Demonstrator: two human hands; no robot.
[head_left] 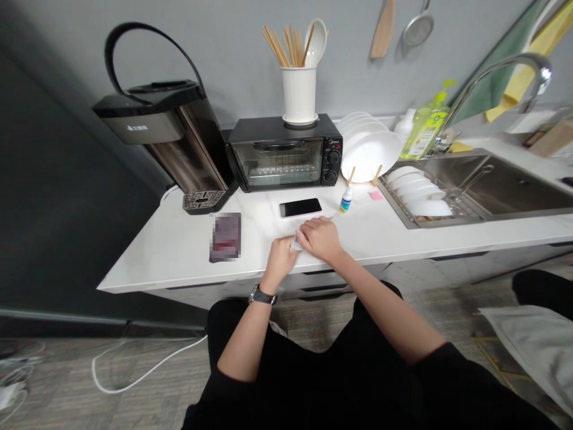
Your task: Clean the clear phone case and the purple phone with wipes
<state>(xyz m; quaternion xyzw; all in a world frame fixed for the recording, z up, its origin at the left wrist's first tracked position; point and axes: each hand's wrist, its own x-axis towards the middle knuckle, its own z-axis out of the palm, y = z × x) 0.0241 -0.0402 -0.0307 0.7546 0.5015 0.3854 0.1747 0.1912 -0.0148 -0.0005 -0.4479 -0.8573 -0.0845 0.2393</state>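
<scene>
Over the front of the white counter, my left hand [282,255] and my right hand [320,239] meet with fingers closed. Between them shows a small whitish piece [295,243], thin like a sheet or packet; my fingers cover most of it. Just beyond my hands lies a smartphone [300,208], its dark screen up. A small white bottle [346,199] with a blue and yellow label stands upright past my right hand. To the left of my left hand rests a dark, blurred-out flat item [226,237].
A black toaster oven [282,161] carries a white utensil holder [299,92]. The water dispenser [179,131] stands left, white plates [371,149] in a rack right. Beyond are a pink sticky note [376,195], a soap bottle [425,128] and a sink [523,185] with bowls.
</scene>
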